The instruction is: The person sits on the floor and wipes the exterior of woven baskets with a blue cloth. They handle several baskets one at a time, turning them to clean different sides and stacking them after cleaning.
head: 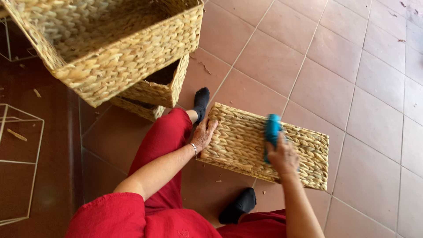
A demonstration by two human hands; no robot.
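Note:
A rectangular woven straw basket (pixel 246 136) lies bottom-up on the tiled floor between my feet. My left hand (pixel 203 134) rests flat on its left end, a thin bracelet at the wrist. My right hand (pixel 282 156) grips a blue brush-like tool (pixel 272 130) and presses it against the weave near the basket's middle. Red sleeves and red trousers cover my arms and legs, and black socks (pixel 202 100) are on both feet.
A large woven basket (pixel 128 61) sits stacked at the upper left, with two smaller woven baskets (pixel 154 92) under it. White wire frames (pixel 37 145) stand at the left. Terracotta floor tiles (pixel 352 88) stretch to the right, with bits of straw scattered about.

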